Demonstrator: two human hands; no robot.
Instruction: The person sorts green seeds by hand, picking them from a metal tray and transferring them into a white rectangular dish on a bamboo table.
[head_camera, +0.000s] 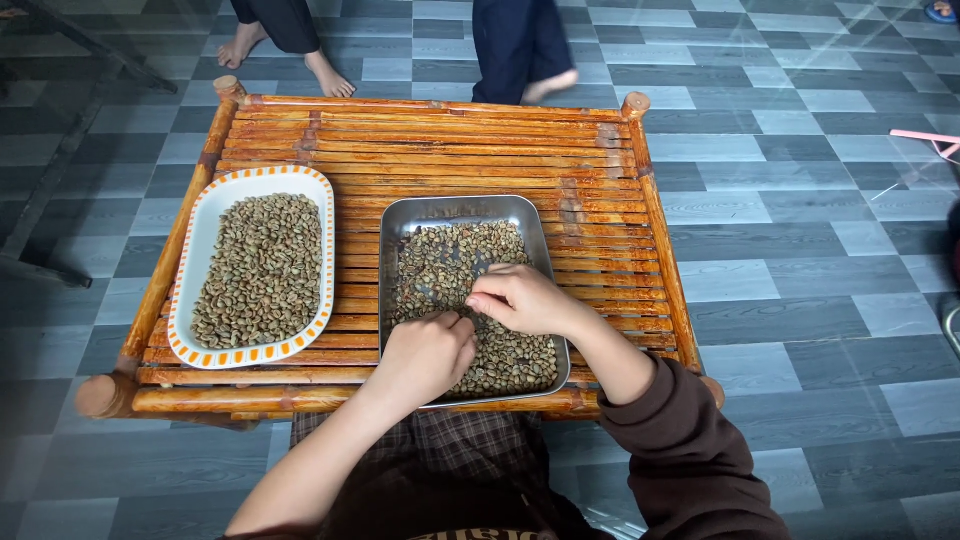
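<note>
Seen from above, a steel tray (470, 215) of pale green beans (455, 262) sits at the front edge of a low bamboo table (440, 140), just beside an oval white dish (205, 235) with an orange-checked rim at the left edge. The left hand (425, 355) rests curled on the beans. The right hand (520, 298) pinches its fingertips together over them, perhaps on a single bean.

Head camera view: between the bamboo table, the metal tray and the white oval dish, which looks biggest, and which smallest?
1. Bamboo table, by far the largest.
2 and 3. White oval dish and metal tray look about alike; hands cover part of the tray, so I won't rank them.
</note>
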